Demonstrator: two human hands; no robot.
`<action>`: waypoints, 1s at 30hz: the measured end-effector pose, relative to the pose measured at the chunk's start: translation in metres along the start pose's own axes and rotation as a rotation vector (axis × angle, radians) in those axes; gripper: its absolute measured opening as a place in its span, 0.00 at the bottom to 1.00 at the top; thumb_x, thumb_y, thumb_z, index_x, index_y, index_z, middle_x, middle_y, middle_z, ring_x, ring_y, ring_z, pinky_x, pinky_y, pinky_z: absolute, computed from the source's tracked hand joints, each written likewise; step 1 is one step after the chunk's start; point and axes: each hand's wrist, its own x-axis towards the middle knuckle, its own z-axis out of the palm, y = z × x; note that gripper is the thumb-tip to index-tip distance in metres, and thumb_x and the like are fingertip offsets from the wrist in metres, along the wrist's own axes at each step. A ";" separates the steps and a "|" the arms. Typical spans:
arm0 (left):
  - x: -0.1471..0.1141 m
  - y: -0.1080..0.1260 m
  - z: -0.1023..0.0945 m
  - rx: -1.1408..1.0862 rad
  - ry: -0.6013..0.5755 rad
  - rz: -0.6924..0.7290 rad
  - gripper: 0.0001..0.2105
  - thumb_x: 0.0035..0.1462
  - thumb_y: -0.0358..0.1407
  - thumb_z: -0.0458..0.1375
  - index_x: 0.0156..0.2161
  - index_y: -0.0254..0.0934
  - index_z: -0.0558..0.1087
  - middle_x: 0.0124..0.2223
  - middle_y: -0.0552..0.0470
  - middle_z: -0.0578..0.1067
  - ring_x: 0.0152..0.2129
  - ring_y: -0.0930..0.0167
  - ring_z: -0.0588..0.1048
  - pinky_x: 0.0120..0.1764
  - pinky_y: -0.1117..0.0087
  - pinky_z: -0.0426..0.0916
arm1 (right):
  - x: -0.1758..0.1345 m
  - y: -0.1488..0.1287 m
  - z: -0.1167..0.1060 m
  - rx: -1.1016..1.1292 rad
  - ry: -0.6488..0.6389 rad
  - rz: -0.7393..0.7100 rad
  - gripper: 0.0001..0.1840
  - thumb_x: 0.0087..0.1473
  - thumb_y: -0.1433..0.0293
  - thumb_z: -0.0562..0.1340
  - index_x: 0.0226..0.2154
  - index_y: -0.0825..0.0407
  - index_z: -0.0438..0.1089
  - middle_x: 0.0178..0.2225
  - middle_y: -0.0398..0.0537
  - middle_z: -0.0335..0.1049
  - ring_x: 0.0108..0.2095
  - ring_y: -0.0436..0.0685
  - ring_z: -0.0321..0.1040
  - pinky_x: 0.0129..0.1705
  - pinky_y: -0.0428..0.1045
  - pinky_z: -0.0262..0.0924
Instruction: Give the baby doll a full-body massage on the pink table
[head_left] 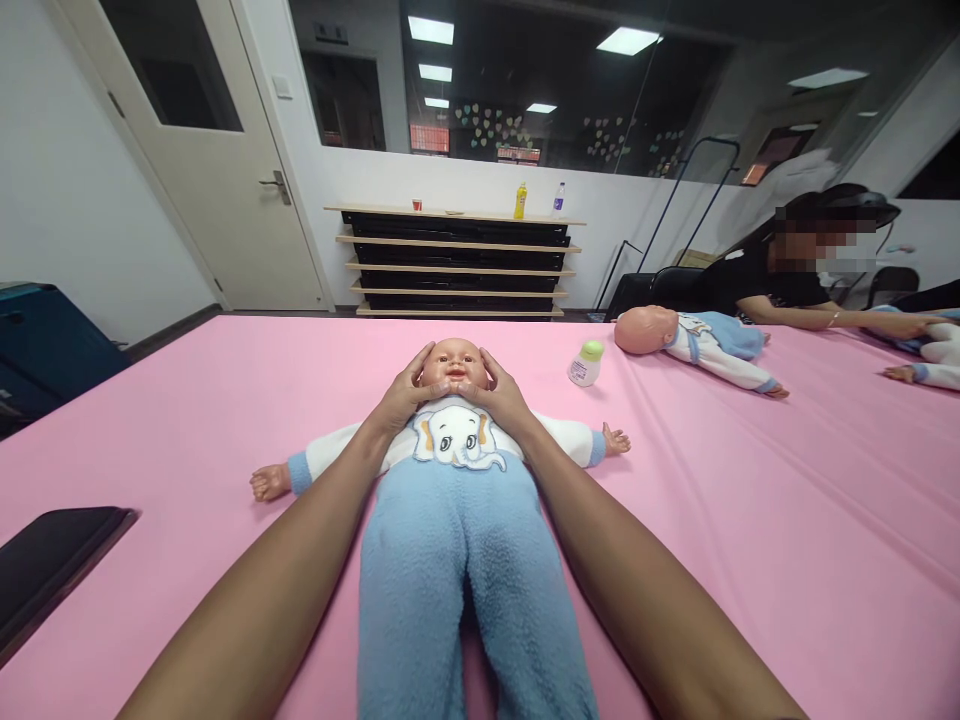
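Observation:
A baby doll point(450, 520) lies on its back in front of me, arms spread wide. It wears fluffy blue trousers and a white top with an elephant on the chest. My left hand point(407, 393) cups the left side of its head point(456, 362) as I see it, fingers along the temple. On the opposite side my right hand point(501, 390) does the same. Both thumbs rest on the chin, their tips close together below the mouth. To the right of the head stands a small white bottle with a green cap point(586, 364), touched by neither hand.
A pink cover point(750, 520) spreads over the table. Another doll point(694, 340) lies at the back right, near a seated person point(780, 270) whose arm reaches toward a further doll. At the left edge is a dark flat object point(60, 560). Shelf-like stacked boards point(457, 243) stand by the far wall.

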 end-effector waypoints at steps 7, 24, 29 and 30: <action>0.003 -0.001 -0.003 -0.132 -0.023 -0.060 0.49 0.46 0.32 0.70 0.69 0.44 0.50 0.66 0.44 0.62 0.60 0.56 0.66 0.61 0.58 0.62 | 0.004 0.007 -0.004 0.021 0.010 0.017 0.51 0.48 0.53 0.70 0.67 0.50 0.50 0.65 0.48 0.55 0.62 0.62 0.59 0.63 0.54 0.57; 0.001 -0.002 0.001 0.077 0.006 0.071 0.53 0.42 0.35 0.73 0.70 0.47 0.49 0.68 0.45 0.58 0.61 0.53 0.63 0.61 0.55 0.61 | 0.000 0.002 -0.002 -0.064 -0.009 -0.007 0.60 0.41 0.54 0.74 0.69 0.48 0.46 0.67 0.48 0.49 0.65 0.63 0.52 0.66 0.57 0.51; 0.001 -0.002 -0.001 0.017 -0.023 0.045 0.48 0.46 0.34 0.71 0.69 0.44 0.53 0.66 0.45 0.63 0.61 0.55 0.64 0.62 0.56 0.60 | 0.001 0.000 -0.003 0.037 -0.014 0.012 0.57 0.43 0.57 0.74 0.68 0.51 0.49 0.66 0.49 0.52 0.63 0.63 0.57 0.63 0.54 0.57; 0.002 -0.002 -0.002 -0.009 -0.021 0.037 0.47 0.46 0.34 0.71 0.69 0.43 0.53 0.66 0.45 0.62 0.61 0.56 0.64 0.62 0.56 0.60 | 0.002 0.001 -0.004 0.064 -0.015 0.013 0.56 0.43 0.57 0.74 0.68 0.51 0.49 0.66 0.49 0.53 0.63 0.63 0.58 0.63 0.54 0.58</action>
